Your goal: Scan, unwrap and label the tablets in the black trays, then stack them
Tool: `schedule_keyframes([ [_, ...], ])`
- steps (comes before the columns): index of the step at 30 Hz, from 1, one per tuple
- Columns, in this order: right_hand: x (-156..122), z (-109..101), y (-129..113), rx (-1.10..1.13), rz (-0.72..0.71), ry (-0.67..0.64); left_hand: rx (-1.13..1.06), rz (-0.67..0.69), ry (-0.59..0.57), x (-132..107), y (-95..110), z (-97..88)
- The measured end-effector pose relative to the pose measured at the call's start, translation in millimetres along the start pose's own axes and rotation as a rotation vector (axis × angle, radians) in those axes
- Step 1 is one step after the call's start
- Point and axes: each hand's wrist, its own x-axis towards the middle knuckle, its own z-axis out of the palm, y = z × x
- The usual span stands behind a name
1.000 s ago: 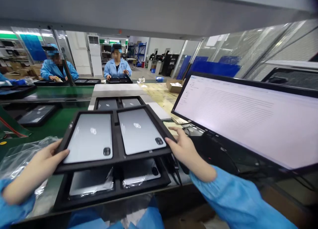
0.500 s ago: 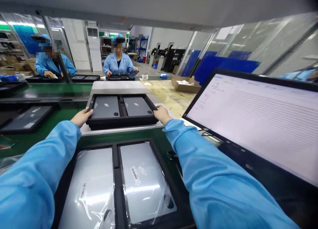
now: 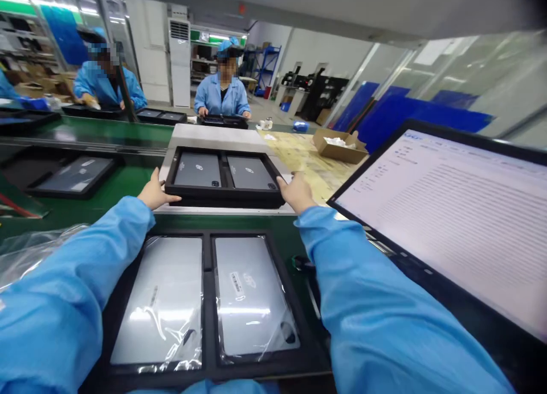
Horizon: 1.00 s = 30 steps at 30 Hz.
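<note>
A black tray (image 3: 248, 198) holding two dark grey tablets (image 3: 197, 171) lies on top of another tray on a white surface in front of me. My left hand (image 3: 156, 192) is at its left front corner, thumb along the front side and fingers by the left edge. My right hand (image 3: 298, 192) grips the right front corner, its fingers partly hidden. Nearer to me, between my forearms, a second black tray (image 3: 208, 314) carries two silvery tablets (image 3: 252, 303) in clear film, backs up, with barcode labels.
To the right stands a large monitor (image 3: 461, 212) showing lines of text. Another tray with a tablet (image 3: 79, 173) is on the green belt at left, near clear plastic film (image 3: 34, 251). An open cardboard box (image 3: 339, 146) sits beyond. Co-workers in blue handle trays across the belt.
The far tray sits squarely on the one beneath, and my hands have shifted slightly at its corners. My view has tilted and turned left. The co-worker opposite has lowered a hand to their tray.
</note>
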Motion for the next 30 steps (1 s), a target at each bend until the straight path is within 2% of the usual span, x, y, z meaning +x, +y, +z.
schedule_keyframes([
  [2, -35.0, -26.3, 2.1, -0.156, -0.018, 0.047, -0.196, -0.059, 0.036, -30.4, -16.6, 0.0],
  [4, -74.7, -56.4, 20.4, -0.372, -0.006, -0.001, -0.27, -0.048, 0.092, -61.9, -38.7, -0.7],
  [6, -114.0, -80.8, 48.6, -0.52, 0.139, -0.11, -0.25, -0.026, 0.164, -86.6, -60.4, -1.2],
  [8, -149.0, -91.6, 74.6, -0.499, 0.319, -0.309, -0.274, -0.066, 0.181, -100.0, -75.6, -0.6],
  [10, -176.8, -86.5, 89.2, -0.295, 0.466, -0.453, -0.356, -0.118, 0.123, -102.7, -82.3, 1.4],
  [11, -186.7, -79.5, 91.2, -0.137, 0.522, -0.474, -0.4, -0.134, 0.088, -101.5, -82.9, 2.8],
  [14, -195.8, -55.8, 79.1, 0.292, 0.654, -0.403, -0.437, -0.123, 0.05, -95.6, -80.1, 7.2],
  [15, -192.5, -50.9, 70.4, 0.351, 0.694, -0.365, -0.42, -0.117, 0.051, -94.2, -79.2, 8.3],
  [17, -181.1, -48.6, 46.6, 0.321, 0.7, -0.285, -0.355, -0.091, 0.05, -92.6, -78.6, 10.0],
  [19, -171.7, -52.4, 11.8, 0.216, 0.528, -0.252, -0.281, -0.061, 0.048, -92.2, -79.4, 11.4],
  [21, -172.2, -54.3, -35.0, 0.118, 0.204, -0.338, -0.222, -0.037, 0.043, -92.2, -80.4, 12.5],
  [23, -184.7, -47.7, -88.6, 0.016, -0.146, -0.533, -0.183, -0.022, 0.037, -92.0, -80.8, 13.6],
  [25, -204.2, -32.2, -137.8, -0.096, -0.41, -0.777, -0.165, -0.008, 0.03, -91.7, -80.6, 14.7],
  [27, -222.1, -12.4, -172.1, -0.229, -0.545, -0.944, -0.149, 0.006, 0.021, -90.9, -80.2, 16.0],
  [30, -234.3, 11.9, -189.9, -0.381, -0.6, -1.012, -0.126, 0.03, 0.015, -89.2, -79.9, 18.1],
])
